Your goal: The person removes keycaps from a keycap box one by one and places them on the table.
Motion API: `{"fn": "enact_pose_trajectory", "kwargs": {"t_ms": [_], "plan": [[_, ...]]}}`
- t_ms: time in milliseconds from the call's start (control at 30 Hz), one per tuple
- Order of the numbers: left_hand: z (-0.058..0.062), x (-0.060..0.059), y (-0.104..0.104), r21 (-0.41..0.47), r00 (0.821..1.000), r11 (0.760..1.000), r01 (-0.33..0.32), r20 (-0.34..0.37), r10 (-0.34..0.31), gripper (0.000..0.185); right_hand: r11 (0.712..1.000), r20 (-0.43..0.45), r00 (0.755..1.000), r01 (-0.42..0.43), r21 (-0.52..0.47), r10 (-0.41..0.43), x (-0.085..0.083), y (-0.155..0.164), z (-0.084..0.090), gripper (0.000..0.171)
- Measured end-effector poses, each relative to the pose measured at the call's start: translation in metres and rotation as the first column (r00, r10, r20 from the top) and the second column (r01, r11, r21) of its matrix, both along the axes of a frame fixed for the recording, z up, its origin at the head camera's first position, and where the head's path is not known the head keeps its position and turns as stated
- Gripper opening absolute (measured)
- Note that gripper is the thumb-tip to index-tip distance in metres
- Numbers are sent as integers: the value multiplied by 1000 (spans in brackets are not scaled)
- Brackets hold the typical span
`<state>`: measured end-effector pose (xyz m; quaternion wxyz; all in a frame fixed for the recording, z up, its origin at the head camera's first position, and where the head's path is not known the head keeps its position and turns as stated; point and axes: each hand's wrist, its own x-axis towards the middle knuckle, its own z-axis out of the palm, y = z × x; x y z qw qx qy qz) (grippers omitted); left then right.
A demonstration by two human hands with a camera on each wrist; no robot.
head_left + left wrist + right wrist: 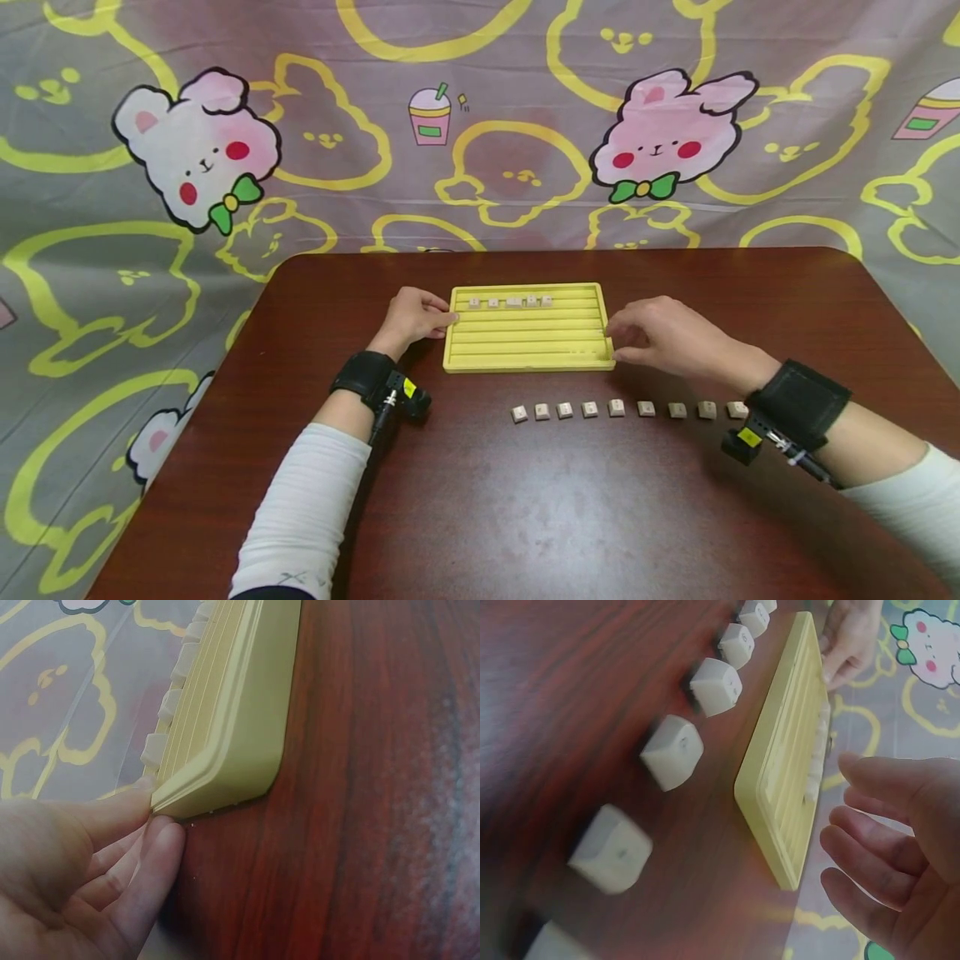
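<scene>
A yellow grooved tray lies in the middle of the dark wooden table, with several white keycaps in its far groove. My left hand is at the tray's left edge. In the left wrist view its fingertips touch the tray's corner, beside the keycaps. My right hand hovers by the tray's right front corner. Its fingers are relaxed, hold nothing and stay just clear of the tray. A row of several loose keycaps lies on the table in front of the tray.
The loose keycaps run in a line beside the tray's long side, under my right wrist. A cartoon-print cloth hangs behind the table. The table's near half is bare wood.
</scene>
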<state>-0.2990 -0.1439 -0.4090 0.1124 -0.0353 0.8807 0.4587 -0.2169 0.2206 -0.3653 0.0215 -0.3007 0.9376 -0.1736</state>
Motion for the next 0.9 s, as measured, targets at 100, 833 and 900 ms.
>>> {"fn": "enact_pose_trajectory", "kwargs": {"t_ms": [100, 833, 900], "plan": [[0, -1, 0, 0, 1000, 1000, -3, 7, 3, 33, 1000, -5, 1000, -14, -2, 14, -9, -10, 1, 31], [-1, -1, 0, 6, 1000, 1000, -10, 3, 10, 34, 998, 56, 997, 60, -33, -58, -73, -60, -13, 34], [0, -1, 1, 7, 1000, 1000, -10, 5, 10, 34, 997, 56, 996, 72, -35, -70, -75, -62, -15, 34]]}}
